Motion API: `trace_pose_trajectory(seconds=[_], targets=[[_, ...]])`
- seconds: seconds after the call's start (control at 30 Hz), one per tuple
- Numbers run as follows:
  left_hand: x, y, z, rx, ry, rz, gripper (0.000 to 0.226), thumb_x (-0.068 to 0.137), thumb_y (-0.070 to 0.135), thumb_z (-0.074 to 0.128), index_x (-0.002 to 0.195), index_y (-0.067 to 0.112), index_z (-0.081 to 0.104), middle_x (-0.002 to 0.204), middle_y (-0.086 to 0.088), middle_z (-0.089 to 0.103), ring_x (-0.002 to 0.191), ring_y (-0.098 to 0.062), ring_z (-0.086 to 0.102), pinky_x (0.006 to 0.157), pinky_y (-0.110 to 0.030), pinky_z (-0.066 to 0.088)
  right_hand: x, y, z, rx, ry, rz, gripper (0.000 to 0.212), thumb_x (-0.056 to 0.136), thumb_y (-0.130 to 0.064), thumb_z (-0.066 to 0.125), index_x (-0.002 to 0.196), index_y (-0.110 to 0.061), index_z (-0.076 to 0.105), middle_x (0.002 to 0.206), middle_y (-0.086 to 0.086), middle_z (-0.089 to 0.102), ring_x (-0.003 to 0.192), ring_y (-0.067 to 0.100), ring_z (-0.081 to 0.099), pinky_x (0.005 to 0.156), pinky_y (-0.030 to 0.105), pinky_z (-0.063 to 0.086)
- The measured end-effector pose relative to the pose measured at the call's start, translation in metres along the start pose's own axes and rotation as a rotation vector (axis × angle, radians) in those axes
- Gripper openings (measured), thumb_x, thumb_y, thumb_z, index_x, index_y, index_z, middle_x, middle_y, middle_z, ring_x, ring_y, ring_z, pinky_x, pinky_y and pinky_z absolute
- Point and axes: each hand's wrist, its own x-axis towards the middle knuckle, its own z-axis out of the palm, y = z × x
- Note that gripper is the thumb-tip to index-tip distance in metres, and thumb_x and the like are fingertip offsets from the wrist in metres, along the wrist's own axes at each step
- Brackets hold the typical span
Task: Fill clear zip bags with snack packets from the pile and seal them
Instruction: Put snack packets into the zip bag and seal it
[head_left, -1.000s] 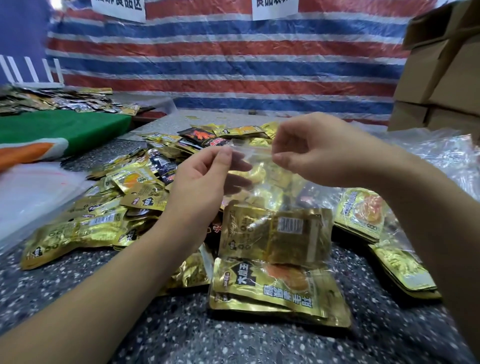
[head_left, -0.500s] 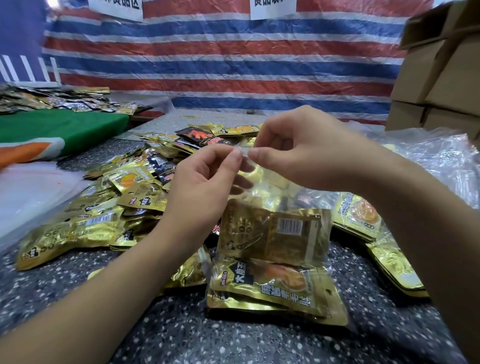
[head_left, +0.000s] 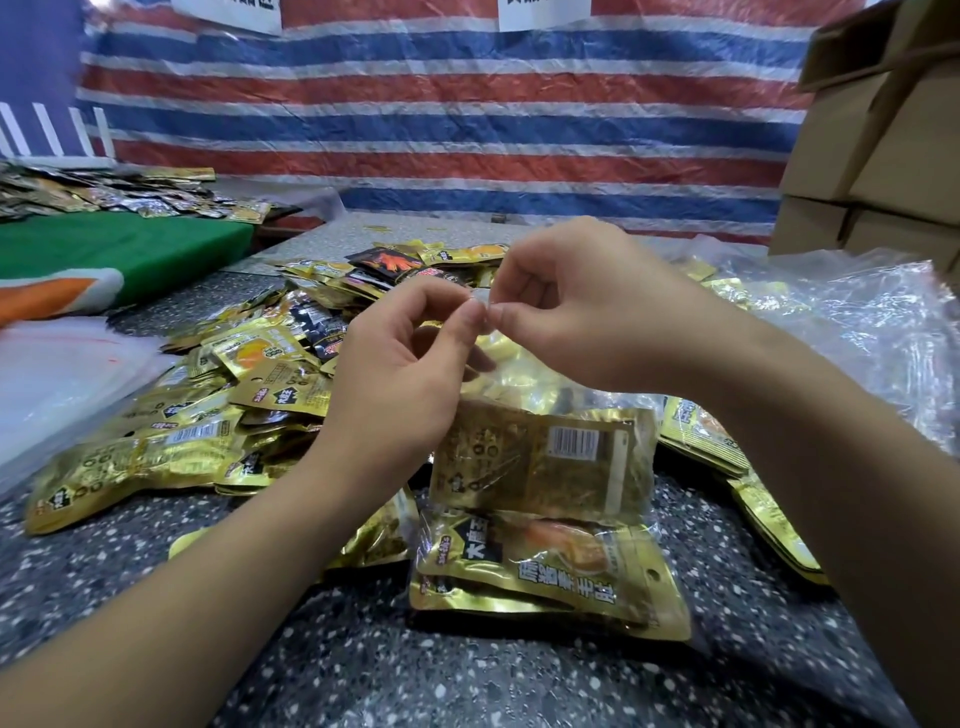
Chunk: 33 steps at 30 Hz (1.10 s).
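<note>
Hands meet at frame centre. Your left hand (head_left: 400, 374) and your right hand (head_left: 576, 306) both pinch the top edge of the clear zip bag (head_left: 540, 457), thumb and forefinger of each pressed together on the plastic, the two pinches touching one another; the remaining fingers of both hands are curled. The bag hangs from that edge just above the speckled table (head_left: 415, 675), toward 6 o'clock from your hands, and holds gold snack packets, one showing a barcode. Directly beneath the bag, at 6 o'clock, lie further gold packets (head_left: 550, 571), stacked flat on the table. The pile of packets (head_left: 249, 395), gold with a few black ones, spreads from 9 o'clock to 12 o'clock of your hands. Crumpled clear plastic (head_left: 857, 332) lies at 3 o'clock. Cardboard boxes (head_left: 883, 156) stand at 2 o'clock, against a red, white and blue striped tarpaulin (head_left: 441, 119). A green cloth (head_left: 119, 249) lies at 10 o'clock.
</note>
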Motion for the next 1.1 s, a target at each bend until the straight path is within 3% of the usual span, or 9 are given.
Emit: trace_pose_trajectory(seconds=[0.17, 0.47, 0.63, 0.77, 0.9, 1.1], targets=[[0.000, -0.001, 0.001, 0.001, 0.007, -0.017, 0.016, 0.097, 0.011, 0.058, 0.085, 0.018, 0.064, 0.077, -0.002, 0.068, 0.065, -0.010, 0.067, 0.059, -0.018, 0.051, 0.001, 0.001, 0.001, -0.022, -0.021, 0.011, 0.017, 0.094, -0.032, 0.064, 0.084, -0.019, 0.070, 0.071, -0.007, 0.063, 0.067, 0.010, 0.059, 0.061, 0.034, 0.049], [0.001, -0.001, -0.001, 0.091, 0.020, 0.006, 0.016, 0.099, 0.014, 0.058, 0.085, 0.018, 0.064, 0.073, 0.001, 0.068, 0.064, -0.004, 0.063, 0.062, -0.023, 0.053, -0.002, -0.001, 0.006, -0.149, 0.036, -0.014, 0.019, 0.095, -0.031, 0.063, 0.077, -0.024, 0.062, 0.065, -0.011, 0.052, 0.059, 0.006, 0.046, 0.051, 0.028, 0.029], [0.001, -0.001, -0.002, 0.068, 0.047, -0.014, 0.015, 0.098, 0.014, 0.059, 0.085, 0.017, 0.067, 0.073, 0.004, 0.068, 0.066, -0.007, 0.064, 0.063, -0.023, 0.053, 0.000, -0.002, 0.007, -0.095, 0.037, -0.010, 0.017, 0.096, -0.031, 0.063, 0.080, -0.024, 0.065, 0.068, -0.010, 0.058, 0.064, 0.007, 0.054, 0.053, 0.029, 0.040], [0.002, -0.004, 0.000, 0.072, 0.087, -0.042, 0.016, 0.097, 0.012, 0.060, 0.083, 0.012, 0.067, 0.075, -0.004, 0.069, 0.066, -0.010, 0.064, 0.063, -0.025, 0.053, -0.001, 0.000, 0.010, -0.142, 0.015, 0.008, 0.015, 0.097, -0.031, 0.060, 0.084, -0.023, 0.063, 0.073, -0.007, 0.059, 0.069, 0.012, 0.056, 0.058, 0.033, 0.045], [0.006, -0.004, 0.000, 0.063, 0.131, -0.055, 0.016, 0.098, 0.013, 0.059, 0.084, 0.011, 0.066, 0.071, 0.000, 0.068, 0.064, -0.008, 0.063, 0.061, -0.021, 0.049, -0.002, 0.002, 0.007, -0.198, 0.020, 0.019, 0.014, 0.098, -0.031, 0.058, 0.086, -0.024, 0.061, 0.075, -0.010, 0.056, 0.070, 0.009, 0.051, 0.059, 0.033, 0.041], [0.010, -0.006, -0.003, 0.021, 0.162, -0.084, 0.018, 0.098, 0.014, 0.059, 0.082, 0.018, 0.066, 0.069, 0.003, 0.067, 0.066, -0.010, 0.063, 0.057, -0.020, 0.048, -0.004, 0.004, -0.004, -0.251, -0.026, 0.073, 0.020, 0.099, -0.032, 0.057, 0.081, -0.024, 0.059, 0.071, -0.007, 0.056, 0.062, 0.011, 0.051, 0.049, 0.029, 0.033]])
